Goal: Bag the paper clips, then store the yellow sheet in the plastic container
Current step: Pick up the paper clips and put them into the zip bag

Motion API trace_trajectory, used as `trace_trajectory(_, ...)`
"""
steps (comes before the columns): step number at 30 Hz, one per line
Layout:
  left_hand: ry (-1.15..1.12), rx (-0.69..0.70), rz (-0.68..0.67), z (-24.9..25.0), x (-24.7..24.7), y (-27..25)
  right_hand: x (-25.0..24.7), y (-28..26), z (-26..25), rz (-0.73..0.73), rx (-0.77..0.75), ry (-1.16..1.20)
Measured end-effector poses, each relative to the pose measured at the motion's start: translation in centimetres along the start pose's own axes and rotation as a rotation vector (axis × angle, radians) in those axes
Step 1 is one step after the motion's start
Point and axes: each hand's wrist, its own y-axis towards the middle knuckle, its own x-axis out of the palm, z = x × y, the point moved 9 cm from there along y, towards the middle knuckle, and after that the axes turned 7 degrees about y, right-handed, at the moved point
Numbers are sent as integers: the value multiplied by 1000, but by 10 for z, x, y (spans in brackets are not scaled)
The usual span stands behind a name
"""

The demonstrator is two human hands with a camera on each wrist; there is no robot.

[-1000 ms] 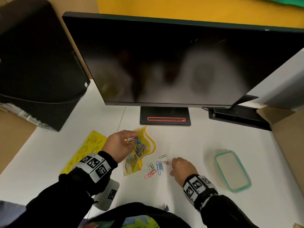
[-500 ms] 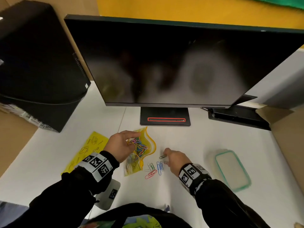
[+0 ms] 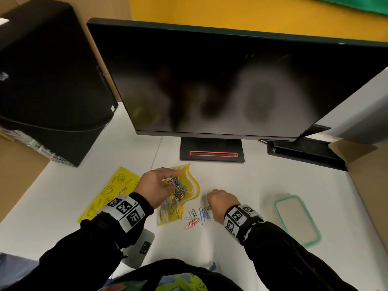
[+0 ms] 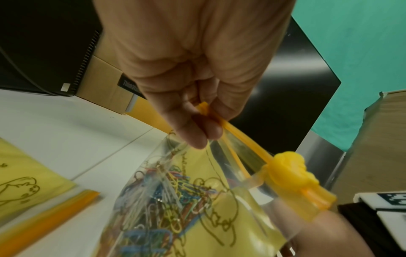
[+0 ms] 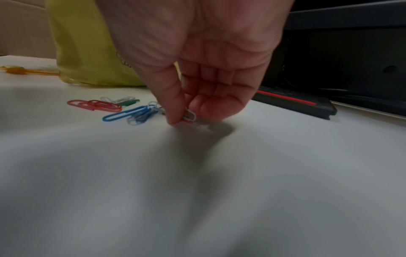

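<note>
My left hand (image 3: 154,186) pinches the orange zip rim (image 4: 212,118) of a clear yellow-printed bag (image 3: 184,189) and holds its mouth up; the bag holds many coloured paper clips (image 4: 167,196). My right hand (image 3: 220,201) is down on the white desk, thumb and fingers pinching a few paper clips (image 5: 187,117). Several loose clips, red (image 3: 192,223), blue (image 3: 202,215), green and white, lie just left of that hand. The yellow sheet (image 3: 109,193) with line drawings lies flat at the left, partly under my left forearm. The plastic container (image 3: 297,220), teal-rimmed lid on, sits at the right.
A large dark monitor (image 3: 231,80) and its stand base (image 3: 212,150) rise behind the work area. A black computer case (image 3: 48,80) stands at the back left. Cardboard (image 3: 369,175) borders the desk's right side. A second zip bag (image 3: 168,213) lies under the held bag.
My right hand slid forward and left along the desk, then closed its fingers on a few clips. The left hand has kept hold of the bag, nearly still.
</note>
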Motion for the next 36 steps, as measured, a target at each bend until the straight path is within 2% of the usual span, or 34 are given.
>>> trace_trajectory(7, 8, 6, -6, 1, -1, 1, 2, 4, -4, -53, 20, 17)
trace_trajectory(22, 6, 5, -10, -1, 3, 3, 8, 4, -7, -49, 131, -14)
trace_trajectory(36, -10, 3, -9, -2, 2, 0, 11, -1, -7, 43, 99, 34)
